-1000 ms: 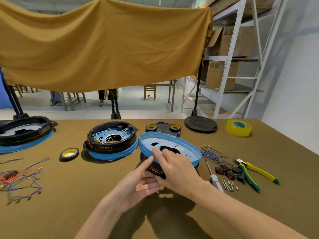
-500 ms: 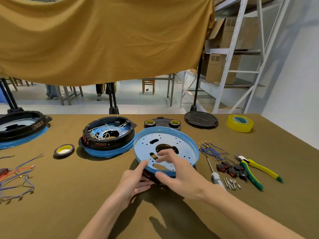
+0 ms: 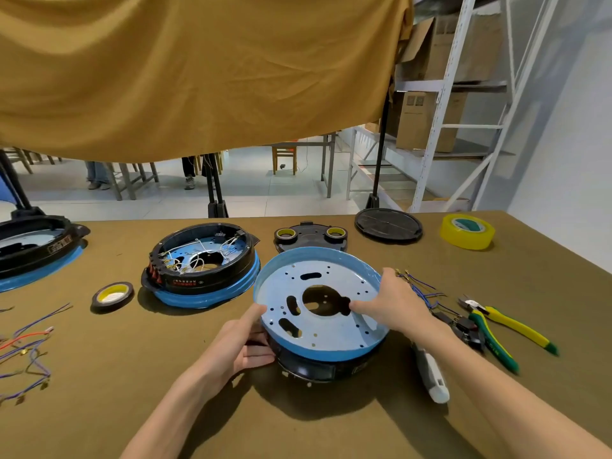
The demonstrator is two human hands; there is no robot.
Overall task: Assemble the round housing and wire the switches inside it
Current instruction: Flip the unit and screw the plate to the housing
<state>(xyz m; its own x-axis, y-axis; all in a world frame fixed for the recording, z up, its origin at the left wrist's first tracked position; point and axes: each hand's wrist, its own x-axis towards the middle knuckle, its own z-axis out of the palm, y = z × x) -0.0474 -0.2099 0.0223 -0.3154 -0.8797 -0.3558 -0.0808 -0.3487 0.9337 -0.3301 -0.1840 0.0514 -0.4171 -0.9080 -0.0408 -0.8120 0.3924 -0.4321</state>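
1. Head view, the hands: The left hand gripped the near-left side of the housing, thumb up on the blue rim and fingers curled against the black ring beneath. The right hand held the far-right side of the blue plate, thumb reaching into the plate toward its central hole, fingers wrapped over the rim. A second earlier both hands sat bunched at the near edge; they had since spread to opposite sides.

2. Head view, the housing: It sat on the worktop in front of the person, blue plate uppermost on the black ring. Earlier the plate was tilted steeply; now it lay much flatter, its face with holes and slots open to the camera. That suggested the plate was being seated or turned into alignment on the ring.

3. Head view, what remained: No wires showed inside this housing, unlike the wired housing at left. The loose wires, switches, screwdriver and pliers lay untouched at right, so wiring likely lay ahead.
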